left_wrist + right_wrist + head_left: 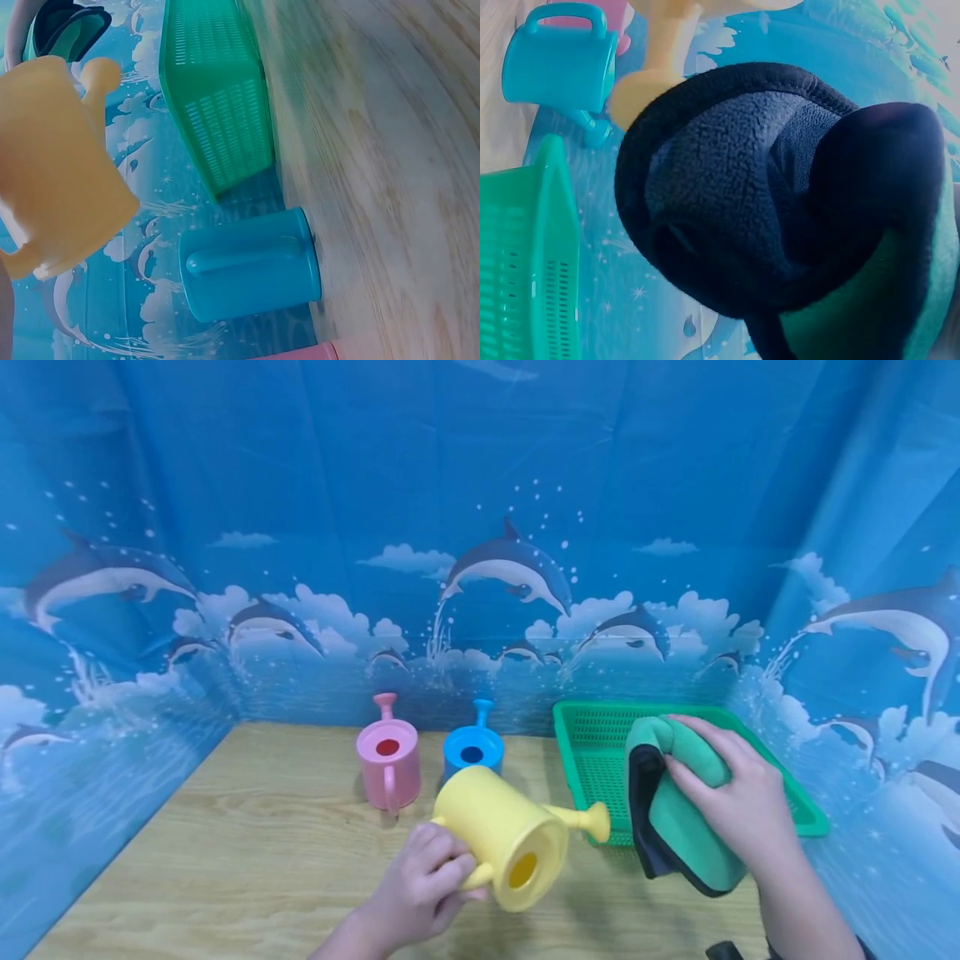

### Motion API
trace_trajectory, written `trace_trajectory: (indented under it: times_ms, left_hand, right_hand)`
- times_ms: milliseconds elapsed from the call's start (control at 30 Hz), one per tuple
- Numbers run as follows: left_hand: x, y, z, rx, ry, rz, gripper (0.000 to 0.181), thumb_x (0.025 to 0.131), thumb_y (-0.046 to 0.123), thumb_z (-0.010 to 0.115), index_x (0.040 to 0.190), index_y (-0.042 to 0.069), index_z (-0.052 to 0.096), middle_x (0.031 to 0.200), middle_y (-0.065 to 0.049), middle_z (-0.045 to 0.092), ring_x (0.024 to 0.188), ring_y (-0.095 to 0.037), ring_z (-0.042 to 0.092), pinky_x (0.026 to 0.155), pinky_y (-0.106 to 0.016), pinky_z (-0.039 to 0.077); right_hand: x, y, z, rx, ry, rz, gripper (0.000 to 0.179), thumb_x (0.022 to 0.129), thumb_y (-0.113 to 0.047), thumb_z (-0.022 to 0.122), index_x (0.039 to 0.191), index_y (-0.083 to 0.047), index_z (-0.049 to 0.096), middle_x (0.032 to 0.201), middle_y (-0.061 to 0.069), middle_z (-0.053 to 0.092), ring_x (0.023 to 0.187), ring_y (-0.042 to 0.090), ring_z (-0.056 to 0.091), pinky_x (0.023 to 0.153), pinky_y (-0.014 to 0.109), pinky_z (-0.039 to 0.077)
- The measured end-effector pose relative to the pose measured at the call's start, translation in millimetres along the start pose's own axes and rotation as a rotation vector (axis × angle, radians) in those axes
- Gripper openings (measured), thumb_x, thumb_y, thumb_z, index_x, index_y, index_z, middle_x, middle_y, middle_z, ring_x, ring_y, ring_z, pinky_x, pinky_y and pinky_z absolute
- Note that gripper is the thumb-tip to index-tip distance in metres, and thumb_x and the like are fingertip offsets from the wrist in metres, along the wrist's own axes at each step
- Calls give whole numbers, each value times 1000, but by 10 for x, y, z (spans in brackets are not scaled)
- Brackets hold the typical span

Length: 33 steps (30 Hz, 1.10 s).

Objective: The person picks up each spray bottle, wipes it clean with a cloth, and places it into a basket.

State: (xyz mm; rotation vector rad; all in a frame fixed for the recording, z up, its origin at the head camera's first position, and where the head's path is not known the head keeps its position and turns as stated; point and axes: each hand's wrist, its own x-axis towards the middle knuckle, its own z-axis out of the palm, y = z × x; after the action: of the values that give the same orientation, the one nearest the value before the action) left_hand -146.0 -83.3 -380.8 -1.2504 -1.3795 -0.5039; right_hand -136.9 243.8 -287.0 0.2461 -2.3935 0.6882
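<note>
My left hand (429, 878) grips the handle of a yellow watering can (491, 818), tilted on its side above the table with its round opening toward me and its spout to the right. In my right hand (744, 789) is a folded green cloth (693, 831) with black edging, pinched between thumb and fingers over the basket's front part. Its dark fleecy inner side (712, 165) fills much of the right wrist view. A blue watering can (474, 745) stands upright behind the yellow one, partly hidden by it. To its left a pink watering can (390, 768) stands upright, handle toward me.
A green plastic basket (566, 760) with perforated walls sits at the back right of the wooden table (247, 843). Behind and at both sides hangs a blue curtain (480, 460) printed with dolphins. A small black object (723, 951) shows at the bottom edge.
</note>
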Motion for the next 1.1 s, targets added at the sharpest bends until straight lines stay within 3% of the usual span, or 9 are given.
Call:
trace_trajectory:
  times_ms: [300,567,700,933,1100]
  left_hand:
    - [-29,54,58,-46,79,-304,36,102,29,48,77,3,55,77,-3,48,72,-15,44,69,-24,36]
    - [-53,88,70,-106,83,-566,33,102,30,48,85,2,55,79,-3,49,77,-14,43,73,-24,37]
    - [-38,95,60,-110,69,-681,30,101,30,49,88,3,55,80,-3,51,78,-14,44,73,-23,38]
    - [-2,133,51,-136,36,-857,4,92,7,61,91,4,58,81,0,52,77,-10,46,70,-22,42]
    - [31,178,90,-207,15,-1044,9,87,-3,62,92,4,58,81,1,55,77,-4,48,68,-23,48]
  right_hand:
    - [-153,119,-39,32,-44,116,46,89,-23,69,134,-20,57,128,19,59,100,36,57,62,38,42]
    - [-322,191,-8,29,-122,244,48,91,-30,67,137,-20,54,133,21,55,105,40,56,62,36,41]
    - [-381,218,28,31,-151,274,49,91,-32,67,137,-20,54,134,22,54,110,43,54,65,43,46]
    - [-467,284,91,45,-183,317,50,92,-35,66,137,-20,53,137,23,51,116,45,51,72,53,47]
    - [-505,326,107,65,-210,355,52,92,-39,65,139,-21,51,140,23,48,120,47,48,80,62,44]
